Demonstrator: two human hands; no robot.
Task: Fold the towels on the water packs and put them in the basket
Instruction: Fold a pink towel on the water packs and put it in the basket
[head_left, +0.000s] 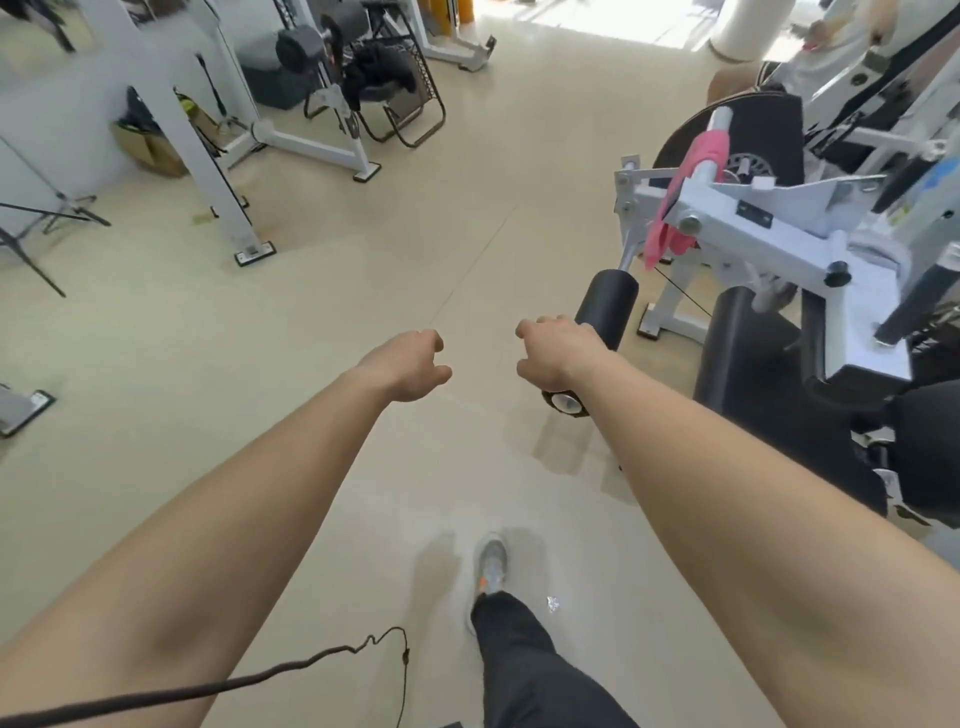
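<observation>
Over the floor (311, 291), left hand (410, 366) and right hand (553, 353) hang with fingers loosely curled, empty; a pink towel (705, 148) drapes the machine (769, 244) at two o'clock.

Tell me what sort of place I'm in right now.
Most likely a gym: white machine frames stand at left, the machine at right has a black padded roller and a black weight plate, and a pink towel hangs on it.
</observation>
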